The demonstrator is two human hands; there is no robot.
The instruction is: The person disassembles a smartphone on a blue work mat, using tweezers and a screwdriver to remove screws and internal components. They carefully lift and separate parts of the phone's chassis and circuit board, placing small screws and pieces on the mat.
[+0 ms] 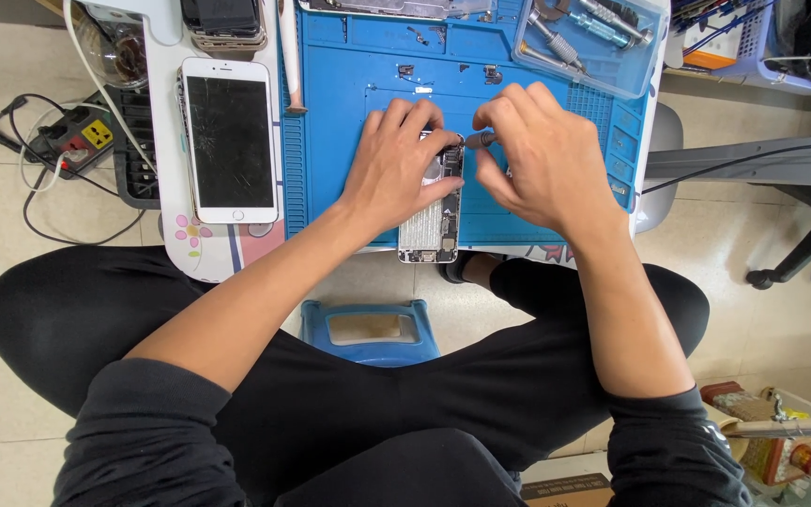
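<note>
- The opened phone body [432,218] lies on the blue work mat [330,160], at the mat's near edge, its lower end just reaching over the near edge of the small table [201,252]. It sits between my two hands, its upper half under my fingers.
- My left hand [396,164] lies flat over the upper part of the phone body, fingers curled down over its far end and thumb along its right side — pressing it in place rather than lifting it.
- My right hand [537,155] is just beside the left, fingers drawn together and pinching a slim grey screwdriver [479,140]; its tip points at the top corner of the phone body, close to my left fingertips.
- A clear plastic tray [635,56] stands at the far right corner of the mat and holds several metal-handled screwdrivers and similar tools [574,28].
- A few small dark parts [405,70] lie loose on the mat beyond my hands.
- A white phone with a cracked dark screen [229,141] lies face up on the left side of the table, just off the mat's left edge.
- A blue plastic stool [369,330] shows below the table's near edge, between my knees.
- A power strip [82,136] with cables lies on the floor, left of the table.
</note>
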